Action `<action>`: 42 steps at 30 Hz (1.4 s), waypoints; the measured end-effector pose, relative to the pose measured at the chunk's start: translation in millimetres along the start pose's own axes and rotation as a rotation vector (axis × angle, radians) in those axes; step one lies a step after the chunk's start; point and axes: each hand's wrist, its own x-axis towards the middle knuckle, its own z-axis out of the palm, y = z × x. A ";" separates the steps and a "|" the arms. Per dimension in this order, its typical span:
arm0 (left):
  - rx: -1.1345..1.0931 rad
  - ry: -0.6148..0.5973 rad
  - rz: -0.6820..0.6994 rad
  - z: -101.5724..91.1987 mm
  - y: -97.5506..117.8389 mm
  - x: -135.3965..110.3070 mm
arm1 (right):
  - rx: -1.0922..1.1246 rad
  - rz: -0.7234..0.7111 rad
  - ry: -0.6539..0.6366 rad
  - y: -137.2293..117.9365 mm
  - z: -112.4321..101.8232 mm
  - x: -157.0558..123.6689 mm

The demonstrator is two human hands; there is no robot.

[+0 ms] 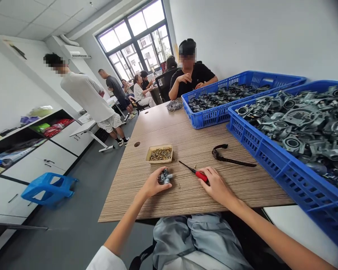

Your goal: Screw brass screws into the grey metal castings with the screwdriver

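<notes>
My left hand (156, 183) is closed around a small grey cast-metal part (165, 177), low over the wooden table. Fingers of my right hand (214, 185) wrap the red handle of a screwdriver (202, 176), whose dark shaft points left and away from me. One loose screw (179, 185) stands or lies between my hands, and a second brass-coloured screw (195, 165) is just beyond the screwdriver. Past my left hand sits a shallow cream tray (159, 161) filled with many small brass screws.
A dark wristwatch (220, 157) lies to the right. Two blue crates hold metal parts: the near crate (259, 144) and the far crate (204, 120). Across the table (135, 187) sits a person (195, 77) in black. A blue stool (49, 187) stands on the floor at left.
</notes>
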 end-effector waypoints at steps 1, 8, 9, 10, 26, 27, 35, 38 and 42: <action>-0.002 -0.025 -0.002 -0.8 1.3 1.0 | 0.005 0.003 0.000 1.4 1.0 -0.1; -0.012 -0.243 0.028 -11.5 15.0 8.9 | 0.005 -0.009 -0.001 6.3 5.8 -0.4; -0.013 -0.265 0.035 -13.3 16.8 9.5 | 0.003 -0.010 -0.001 6.1 6.3 -0.5; -0.010 -0.281 0.039 -14.9 18.0 9.8 | 0.002 -0.011 -0.001 5.8 6.9 -0.6; -0.125 -0.219 0.004 -17.1 4.9 -9.7 | -0.025 -0.016 -0.001 5.1 7.0 -1.3; -0.150 -0.209 0.008 -15.2 3.3 -11.3 | -0.027 -0.016 -0.004 5.1 6.9 -1.3; -0.117 -0.114 -0.012 -37.0 2.3 -2.6 | -0.014 -0.004 -0.033 6.3 6.3 -0.8; 0.080 0.125 -0.036 -60.1 0.3 23.4 | -0.008 -0.007 -0.030 6.7 6.1 -0.5; 0.428 0.149 -0.045 -78.1 -9.4 68.5 | -0.009 -0.020 -0.009 7.3 6.2 -0.5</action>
